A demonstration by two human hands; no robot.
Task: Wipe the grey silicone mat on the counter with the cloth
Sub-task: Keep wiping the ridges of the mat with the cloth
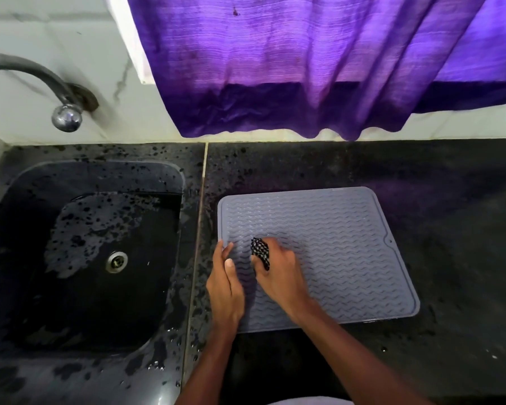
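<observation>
The grey silicone mat [339,244] with wavy ridges lies flat on the black counter, right of the sink. My right hand [281,273] is shut on a small black-and-white patterned cloth [260,250], bunched up and pressed on the mat's left part. Most of the cloth is hidden inside the fist. My left hand [225,285] lies flat on the mat's left edge, fingers together and extended, holding nothing.
A wet black sink [41,200] with a metal drain [116,261] sits left of the mat. A tap [66,116] juts from the marble wall at the upper left. A purple curtain [304,68] hangs above the counter's back edge. Bare black counter [456,229] extends to the right.
</observation>
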